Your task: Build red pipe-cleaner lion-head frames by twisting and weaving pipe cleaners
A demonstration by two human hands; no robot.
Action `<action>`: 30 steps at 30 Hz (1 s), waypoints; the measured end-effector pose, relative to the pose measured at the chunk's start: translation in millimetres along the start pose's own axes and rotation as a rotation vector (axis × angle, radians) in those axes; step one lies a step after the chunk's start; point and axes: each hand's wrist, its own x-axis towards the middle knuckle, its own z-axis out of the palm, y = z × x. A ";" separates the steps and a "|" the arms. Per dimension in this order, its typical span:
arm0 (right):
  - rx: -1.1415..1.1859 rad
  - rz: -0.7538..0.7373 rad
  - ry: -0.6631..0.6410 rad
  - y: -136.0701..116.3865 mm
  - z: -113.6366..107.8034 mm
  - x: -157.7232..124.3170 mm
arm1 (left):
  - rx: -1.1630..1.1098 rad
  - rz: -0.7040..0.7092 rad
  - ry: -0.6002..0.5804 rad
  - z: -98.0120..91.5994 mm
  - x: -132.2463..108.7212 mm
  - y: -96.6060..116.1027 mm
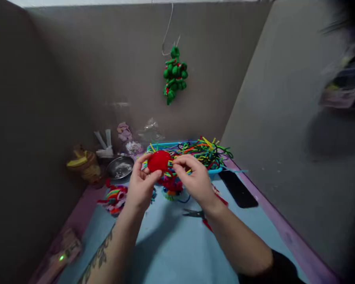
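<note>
A rounded red fuzzy piece (pixel 159 161) is held up over the work surface by my left hand (pixel 142 176), with the thumb at its lower edge and the fingers behind it. At its right side my right hand (pixel 192 173) is closed in a pinch. Whatever sits between those fingertips is too small and blurred to name. Behind both hands is a blue basket (pixel 215 171) heaped with multicoloured strands (pixel 207 152). Below the red piece lie small colourful pieces (pixel 172 187), partly hidden. Scissors with red handles (pixel 195 213) lie under my right wrist, which covers part of them.
A black phone (pixel 238 189) lies on the right. On the left are a colourful knitted-looking bundle (pixel 116 198), a metal bowl (pixel 120 167) and a brown pot (pixel 90 169). A green ornament (pixel 175 75) hangs on the back wall. Grey panels (pixel 266 118) enclose the table.
</note>
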 end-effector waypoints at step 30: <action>-0.419 -0.182 -0.094 -1.1 9.4 -9.3 | 0.072 0.066 0.145 0.4 -1.0 -11.1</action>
